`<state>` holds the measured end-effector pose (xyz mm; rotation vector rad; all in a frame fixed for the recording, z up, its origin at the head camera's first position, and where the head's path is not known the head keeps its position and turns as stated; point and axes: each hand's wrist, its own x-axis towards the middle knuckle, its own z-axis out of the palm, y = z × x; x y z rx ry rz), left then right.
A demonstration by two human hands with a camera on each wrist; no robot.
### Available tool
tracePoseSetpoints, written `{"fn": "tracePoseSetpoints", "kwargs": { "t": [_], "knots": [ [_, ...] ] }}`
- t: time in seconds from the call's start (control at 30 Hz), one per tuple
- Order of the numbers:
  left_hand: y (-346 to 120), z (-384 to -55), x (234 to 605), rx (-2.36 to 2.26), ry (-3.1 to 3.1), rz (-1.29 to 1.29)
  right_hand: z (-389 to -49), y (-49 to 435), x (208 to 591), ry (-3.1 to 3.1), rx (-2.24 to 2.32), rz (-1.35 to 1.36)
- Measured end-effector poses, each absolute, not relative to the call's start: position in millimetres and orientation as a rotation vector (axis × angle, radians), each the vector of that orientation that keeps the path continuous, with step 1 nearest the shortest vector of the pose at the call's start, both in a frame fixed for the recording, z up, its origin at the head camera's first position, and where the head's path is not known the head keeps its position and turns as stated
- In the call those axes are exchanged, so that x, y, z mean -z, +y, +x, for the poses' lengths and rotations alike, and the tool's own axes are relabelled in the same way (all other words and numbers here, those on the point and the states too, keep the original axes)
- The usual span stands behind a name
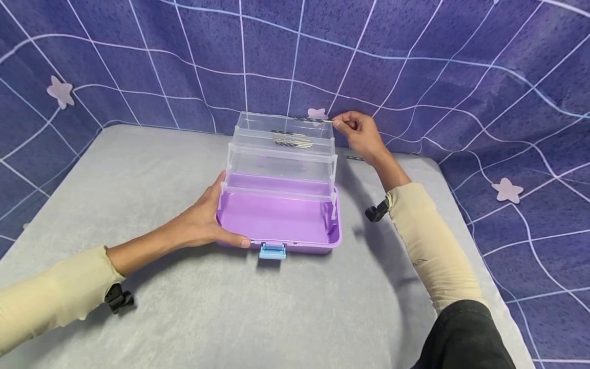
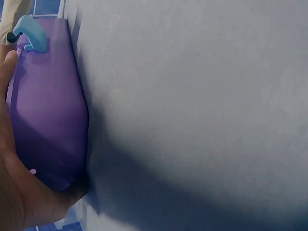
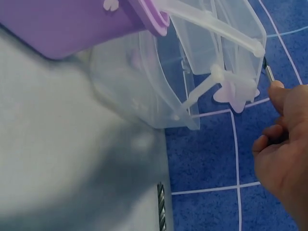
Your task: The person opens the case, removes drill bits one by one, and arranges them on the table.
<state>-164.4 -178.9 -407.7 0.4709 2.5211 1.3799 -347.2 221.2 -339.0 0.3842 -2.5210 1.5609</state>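
Note:
A purple toolbox (image 1: 281, 212) stands opened on the table, its clear trays (image 1: 276, 164) raised in tiers at the back. My left hand (image 1: 200, 220) grips the front left corner, thumb along the front rim and fingers round the side; the left wrist view shows it against the purple wall (image 2: 50, 96). At the top tray's right end, my right hand (image 1: 361, 136) pinches a drill bit (image 1: 313, 120) by one end. The bit reaches left over that tray. Several other drill bits (image 1: 292, 143) lie inside the trays.
One more drill bit (image 3: 161, 207) rests near the table's back edge, right of the box. A light blue latch (image 1: 272, 252) sticks out at the box front. Behind the grey table (image 1: 230, 312) hangs a blue-purple cloth (image 1: 276, 66) with grid lines and stars.

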Motion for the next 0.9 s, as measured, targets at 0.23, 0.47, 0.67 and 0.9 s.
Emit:
{"fn": "tracePoseSetpoints", "kwargs": {
  "t": [0.23, 0.47, 0.67, 0.9],
  "knots": [
    [-179.8, -162.3, 407.1, -1.350, 2.531, 0.444, -344.8, 231.3, 339.1, -2.469, -1.642, 0.334],
    [-178.9, -162.2, 406.4, -1.366, 2.523, 0.461, -339.9, 239.9, 340.7, -2.416, -1.669, 0.331],
    [-178.7, -162.4, 406.2, -1.360, 2.529, 0.461, -335.8, 245.1, 340.2, -2.399, -1.708, 0.340],
    [-179.2, -162.0, 405.2, -1.355, 2.517, 0.428, -331.2, 253.0, 339.7, -2.387, -1.744, 0.327]
  ]
}}
